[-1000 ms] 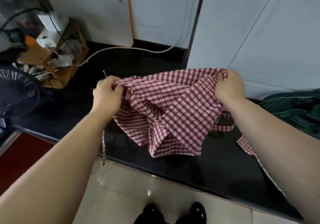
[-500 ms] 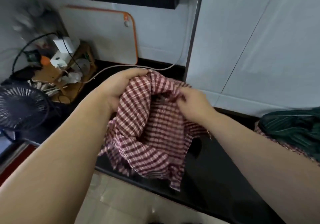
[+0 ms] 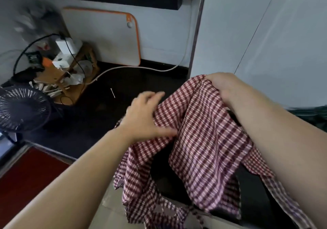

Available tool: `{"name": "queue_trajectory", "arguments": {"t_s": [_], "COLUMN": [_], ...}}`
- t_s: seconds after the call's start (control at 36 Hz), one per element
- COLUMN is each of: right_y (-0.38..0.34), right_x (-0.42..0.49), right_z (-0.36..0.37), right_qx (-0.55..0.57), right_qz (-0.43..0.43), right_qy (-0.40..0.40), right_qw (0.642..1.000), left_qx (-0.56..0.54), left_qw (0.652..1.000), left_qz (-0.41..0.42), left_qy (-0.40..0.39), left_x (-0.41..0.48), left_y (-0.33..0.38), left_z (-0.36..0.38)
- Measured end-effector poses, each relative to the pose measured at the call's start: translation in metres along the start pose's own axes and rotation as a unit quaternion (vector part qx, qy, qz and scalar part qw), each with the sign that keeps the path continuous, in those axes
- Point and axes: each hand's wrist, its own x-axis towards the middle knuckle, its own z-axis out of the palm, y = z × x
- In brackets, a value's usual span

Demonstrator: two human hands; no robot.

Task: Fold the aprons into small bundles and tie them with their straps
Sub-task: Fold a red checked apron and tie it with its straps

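The right hand (image 3: 224,85), right of centre, is gripping the bunched top edge of the red-and-white checked cloth apron (image 3: 203,140). Its fingers are curling over the fabric, probably so that the cloth is hanging free for folding. The apron is draping from that hand across the front edge of the black stone countertop (image 3: 99,119) towards the bottom of the frame. The left hand (image 3: 146,115), at the centre, is lying against the cloth's left side with its fingers straight and slightly spread and its thumb pressing the fabric, seemingly gathering a layer. Its fingertips are showing only as a blur. The right fingertips are hiding in the cloth. A thin checked strap (image 3: 196,212) is running off the lower edge, and the forearm is cutting off a dark green cloth (image 3: 311,112) at the right edge.
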Motion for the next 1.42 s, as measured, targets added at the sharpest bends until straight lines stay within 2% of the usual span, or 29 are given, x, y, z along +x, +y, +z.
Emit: {"name": "queue_trajectory", "arguments": {"t_s": [0.06,0.08,0.14,0.19,0.22,0.31,0.39,0.44,0.5,0.53,0.56,0.58,0.64,0.67,0.72,0.78,0.81,0.89,1.0,1.03,1.06,1.11,1.14,1.17,1.22,1.28,1.36,1.42], "right_y": [0.006,0.009,0.023,0.036,0.042,0.051,0.049,0.047,0.049,0.054,0.062,0.072,0.093,0.103,0.123,0.139,0.143,0.149,0.141,0.137,0.133,0.127,0.124,0.122,0.12,0.119,0.119,0.12], "right_x": [-0.002,-0.003,-0.005,-0.009,-0.013,-0.019,-0.024,-0.032,-0.041,-0.042,-0.041,-0.038,-0.034,-0.033,-0.039,-0.047,-0.051,-0.048,-0.039,-0.038,-0.038,-0.038,-0.037,-0.036,-0.035,-0.033,-0.032,-0.03], "right_z": [-0.003,-0.005,-0.015,-0.026,-0.03,-0.037,-0.036,-0.032,-0.027,-0.025,-0.023,-0.023,-0.025,-0.026,-0.023,-0.014,-0.01,-0.002,0.007,0.008,0.01,0.016,0.021,0.027,0.037,0.05,0.068,0.08], "right_qx": [-0.038,-0.08,-0.233,-0.387,-0.425,-0.432,-0.367,-0.326,-0.294,-0.29,-0.296,-0.314,-0.392,-0.453,-0.556,-0.61,-0.615,-0.603,-0.545,-0.527,-0.509,-0.483,-0.473,-0.468,-0.466,-0.462,-0.441,-0.429], "right_qz": [0.005,-0.005,-0.07,-0.146,-0.161,-0.193,-0.268,-0.346,-0.395,-0.397,-0.388,-0.362,-0.251,-0.177,-0.047,0.033,0.048,0.051,0.045,0.03,0.014,-0.031,-0.05,-0.062,-0.086,-0.096,-0.09,-0.083], "right_qy": [0.017,0.026,0.065,0.099,0.109,0.148,0.214,0.247,0.265,0.258,0.239,0.207,0.101,0.029,-0.144,-0.253,-0.261,-0.246,-0.223,-0.201,-0.174,-0.12,-0.104,-0.1,-0.108,-0.126,-0.153,-0.17], "right_qw": [0.999,0.996,0.968,0.905,0.884,0.869,0.864,0.844,0.829,0.832,0.839,0.853,0.879,0.873,0.817,0.75,0.742,0.757,0.807,0.825,0.843,0.867,0.873,0.876,0.874,0.873,0.88,0.883], "left_qx": [0.07,0.051,-0.019,-0.053,-0.066,-0.076,-0.032,-0.016,-0.035,-0.051,-0.066,-0.072,-0.01,0.034,0.073,0.074,0.076,0.055,-0.057,-0.104,-0.131,-0.114,-0.096,-0.088,-0.103,-0.134,-0.203,-0.293], "left_qw": [0.993,0.993,0.992,0.986,0.981,0.954,0.918,0.889,0.876,0.887,0.913,0.945,0.996,0.996,0.955,0.916,0.91,0.915,0.922,0.931,0.948,0.971,0.966,0.955,0.931,0.916,0.904,0.881], "left_qz": [-0.051,-0.079,-0.124,-0.146,-0.149,-0.136,-0.067,-0.032,-0.011,-0.017,-0.029,-0.042,-0.054,-0.056,-0.084,-0.096,-0.089,-0.083,-0.132,-0.15,-0.164,-0.204,-0.241,-0.283,-0.35,-0.378,-0.375,-0.36], "left_qy": [-0.083,-0.077,-0.018,0.058,0.102,0.255,0.39,0.457,0.481,0.458,0.402,0.316,0.065,-0.066,-0.275,-0.382,-0.397,-0.392,-0.36,-0.316,-0.24,-0.053,0.009,0.031,0.007,-0.017,-0.044,-0.091], "left_x": [0.0,0.001,0.0,0.003,0.007,0.017,0.021,0.021,0.017,0.016,0.013,0.01,0.0,-0.007,-0.024,-0.04,-0.044,-0.051,-0.051,-0.05,-0.049,-0.046,-0.045,-0.045,-0.047,-0.05,-0.05,-0.045], "left_y": [-0.012,-0.02,-0.032,-0.037,-0.038,-0.033,-0.033,-0.034,-0.037,-0.04,-0.045,-0.053,-0.07,-0.076,-0.085,-0.088,-0.087,-0.086,-0.092,-0.091,-0.091,-0.095,-0.099,-0.105,-0.114,-0.124,-0.136,-0.142], "left_z": [0.021,0.023,0.024,0.012,0.003,-0.024,-0.044,-0.052,-0.053,-0.049,-0.042,-0.033,-0.014,-0.005,0.015,0.035,0.042,0.054,0.051,0.049,0.048,0.048,0.049,0.049,0.051,0.055,0.061,0.062]}}
